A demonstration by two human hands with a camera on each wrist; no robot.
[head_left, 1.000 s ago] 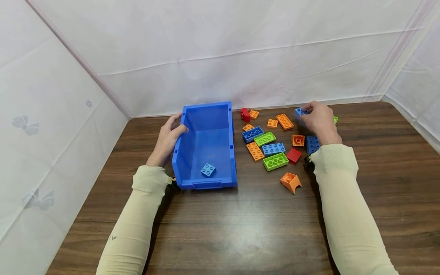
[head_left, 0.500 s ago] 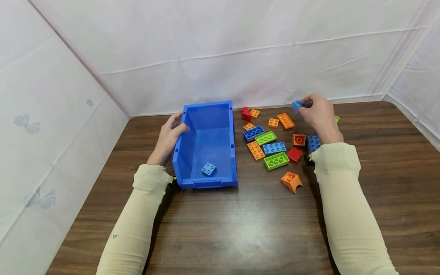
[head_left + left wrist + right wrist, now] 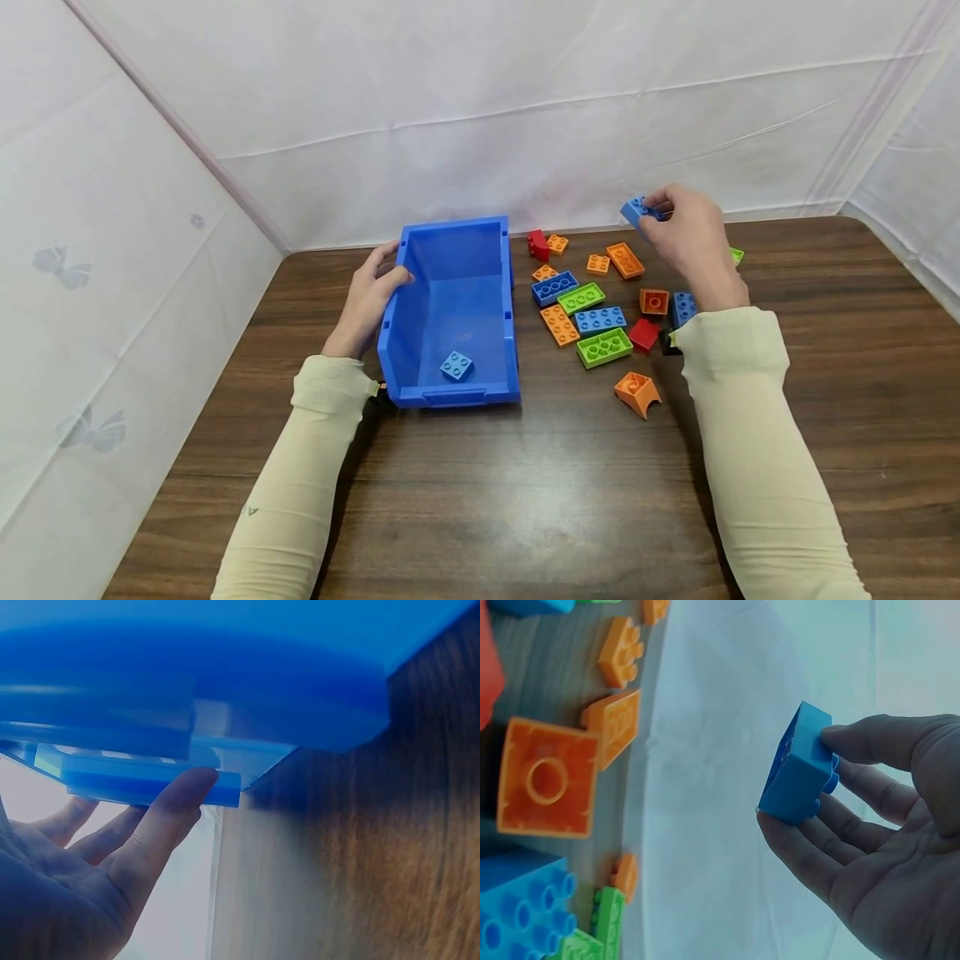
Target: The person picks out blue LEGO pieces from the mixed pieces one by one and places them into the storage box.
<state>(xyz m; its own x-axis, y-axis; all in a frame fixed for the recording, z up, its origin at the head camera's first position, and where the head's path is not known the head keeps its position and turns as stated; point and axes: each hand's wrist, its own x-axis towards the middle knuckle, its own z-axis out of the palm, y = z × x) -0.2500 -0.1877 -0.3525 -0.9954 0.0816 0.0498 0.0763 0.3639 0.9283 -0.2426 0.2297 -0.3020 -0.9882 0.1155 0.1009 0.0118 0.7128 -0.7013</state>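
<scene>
My left hand (image 3: 369, 302) grips the left wall of a blue plastic bin (image 3: 450, 400), thumb over the rim and fingers outside. In the left wrist view the thumb (image 3: 176, 814) lies against the bin's edge. One light blue square brick (image 3: 456, 366) sits inside, near the front lip. Raised above the table's far edge, my right hand (image 3: 693, 242) pinches a blue building brick (image 3: 636, 210). The right wrist view shows that brick (image 3: 799, 765) tilted between thumb and fingers, its studs toward the palm.
Several loose bricks lie right of the bin, among them a lime one (image 3: 604, 347), a red one (image 3: 643, 334) and an orange arched one (image 3: 637, 393). A dark blue brick (image 3: 683, 308) is partly hidden by the right arm. White cloth (image 3: 525, 108) hangs behind the wooden table (image 3: 525, 500).
My right hand has lifted the blue brick off the table and moved it up and slightly left. The left hand and the bin have stayed in place.
</scene>
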